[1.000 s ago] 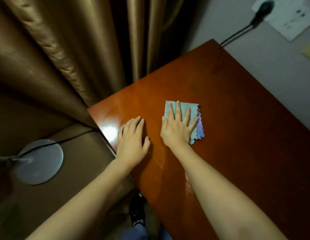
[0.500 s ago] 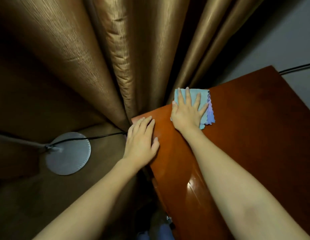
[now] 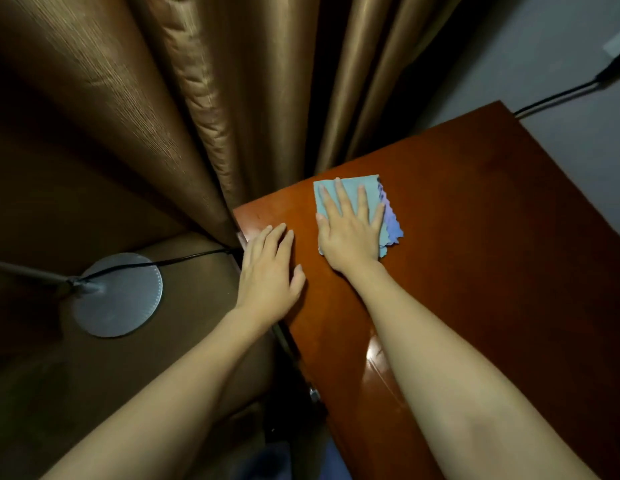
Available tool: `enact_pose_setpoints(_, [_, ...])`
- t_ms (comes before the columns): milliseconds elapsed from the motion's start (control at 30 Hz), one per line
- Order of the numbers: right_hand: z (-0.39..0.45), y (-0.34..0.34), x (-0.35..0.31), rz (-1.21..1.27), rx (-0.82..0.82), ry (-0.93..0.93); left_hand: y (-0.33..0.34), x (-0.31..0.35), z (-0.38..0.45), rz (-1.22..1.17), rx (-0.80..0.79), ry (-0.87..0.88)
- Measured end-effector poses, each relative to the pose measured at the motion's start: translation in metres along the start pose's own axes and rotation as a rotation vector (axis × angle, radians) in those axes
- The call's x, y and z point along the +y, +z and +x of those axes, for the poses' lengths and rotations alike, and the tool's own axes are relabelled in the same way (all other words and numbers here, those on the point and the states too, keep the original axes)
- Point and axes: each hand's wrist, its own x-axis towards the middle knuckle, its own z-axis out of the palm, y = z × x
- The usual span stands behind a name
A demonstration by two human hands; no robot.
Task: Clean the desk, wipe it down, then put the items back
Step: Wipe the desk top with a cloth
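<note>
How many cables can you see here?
2. One black cable runs from the round lamp base on the left towards the desk edge; another black cable crosses the floor beyond the desk's far corner. Others may be hidden.

Both bare forearms reach forward from the near edge. The left hand lies flat, fingers straight and together, thumb spread to the right. The right hand, just beside and farther away, presses down flat with fingers straight and slightly spread.

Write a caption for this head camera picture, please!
Right hand presses a blue cloth flat on the wooden desk; left hand rests beside it.
</note>
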Motion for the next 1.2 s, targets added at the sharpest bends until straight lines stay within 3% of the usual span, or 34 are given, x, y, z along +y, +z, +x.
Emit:
enact_pose_setpoints(367, [-0.166,0.019,0.089,0.048,-0.022,0.157,0.044,0.088,-0.097,0.033,-0.069,0.122])
enact_pose_setpoints(833, [-0.517,0.071,0.262,0.137,0.086,0.526,0.146,0.287,-0.356,0.077,-0.239,0.418])
enact_pose_setpoints(1200, [-0.725,0.105,0.346,0.230,0.214,0.811,0.208,0.399,-0.504,0.145,-0.362,0.645])
